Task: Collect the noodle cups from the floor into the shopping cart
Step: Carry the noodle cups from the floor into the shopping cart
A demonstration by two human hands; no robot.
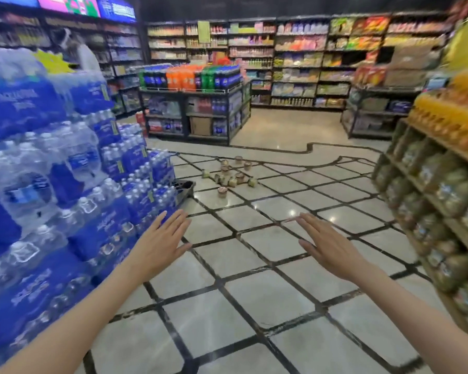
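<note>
Nothing has been collected yet, as far as can be judged: the noodle cups (231, 176) are scattered in a cluster on the tiled floor (270, 300), well ahead, just beside the stacked water packs (65, 168). No shopping cart can be made out. The left hand (160, 245) is held forward, fingers straight, nothing grasped; the right hand (328, 247) is likewise extended, flat and released.

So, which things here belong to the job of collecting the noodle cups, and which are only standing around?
Part of the job:
- noodle cups scattered on the tiled floor
- left hand and right hand, both open and empty

Not part of it:
- stacked water bottle packs
- soda display
- shelf of jars

No shopping cart is in view.
</note>
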